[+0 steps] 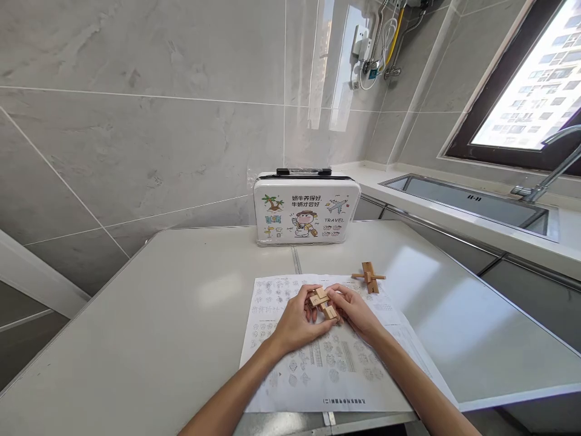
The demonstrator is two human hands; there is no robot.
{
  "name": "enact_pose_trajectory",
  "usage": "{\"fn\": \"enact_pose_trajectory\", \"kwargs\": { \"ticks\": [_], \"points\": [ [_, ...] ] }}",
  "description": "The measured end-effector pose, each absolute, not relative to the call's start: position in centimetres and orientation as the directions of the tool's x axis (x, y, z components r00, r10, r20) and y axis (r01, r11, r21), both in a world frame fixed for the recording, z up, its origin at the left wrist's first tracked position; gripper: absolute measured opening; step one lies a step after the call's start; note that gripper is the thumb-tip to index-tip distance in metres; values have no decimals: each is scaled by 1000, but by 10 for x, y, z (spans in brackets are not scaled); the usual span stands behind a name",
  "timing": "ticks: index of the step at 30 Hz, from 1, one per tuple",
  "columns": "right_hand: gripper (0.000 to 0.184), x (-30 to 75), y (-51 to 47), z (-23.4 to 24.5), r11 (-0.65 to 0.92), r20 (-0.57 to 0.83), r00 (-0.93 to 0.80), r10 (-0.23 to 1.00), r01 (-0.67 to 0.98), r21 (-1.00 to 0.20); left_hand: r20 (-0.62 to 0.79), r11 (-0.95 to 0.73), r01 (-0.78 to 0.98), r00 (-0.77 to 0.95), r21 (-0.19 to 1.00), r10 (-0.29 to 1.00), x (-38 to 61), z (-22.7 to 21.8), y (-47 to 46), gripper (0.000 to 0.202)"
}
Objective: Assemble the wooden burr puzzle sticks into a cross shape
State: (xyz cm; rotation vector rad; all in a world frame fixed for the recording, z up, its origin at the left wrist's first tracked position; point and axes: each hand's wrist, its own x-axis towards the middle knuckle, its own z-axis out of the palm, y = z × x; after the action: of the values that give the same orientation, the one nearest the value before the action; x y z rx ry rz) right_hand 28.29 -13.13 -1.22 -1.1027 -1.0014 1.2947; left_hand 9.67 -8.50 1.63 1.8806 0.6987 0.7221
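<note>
A small light-wood interlocking block puzzle (320, 297) is held up between both hands over the printed sheet. My left hand (298, 320) wraps its fingers round the puzzle's left and lower side. On the right side, my right hand (353, 310) pinches it with thumb and fingertips; part of that grip is hidden. Beneath the hands lies a large white instruction sheet (272, 387) with rows of small diagrams. Past the right hand, a darker cross-shaped wooden puzzle piece set (369, 277) rests at the sheet's upper right edge.
Against the tiled wall stands a white carry case (308, 209) with cartoon prints and a black handle. The white folding table (181, 315) has a seam down its middle. To the right are a counter with a sink (467, 203) and a faucet (544, 181).
</note>
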Motion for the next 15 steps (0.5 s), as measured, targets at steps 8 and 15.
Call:
{"fn": "enact_pose_trajectory", "kwargs": {
  "ticks": [8,15],
  "points": [
    [46,283,-131,-13,-39,-50,52,997,-196,-980,169,-334,144,643,932,747,97,18,-86,64],
    [50,281,-131,-12,0,-22,109,994,-200,-980,168,-187,-17,521,982,837,101,13,-79,59]
  ]
}}
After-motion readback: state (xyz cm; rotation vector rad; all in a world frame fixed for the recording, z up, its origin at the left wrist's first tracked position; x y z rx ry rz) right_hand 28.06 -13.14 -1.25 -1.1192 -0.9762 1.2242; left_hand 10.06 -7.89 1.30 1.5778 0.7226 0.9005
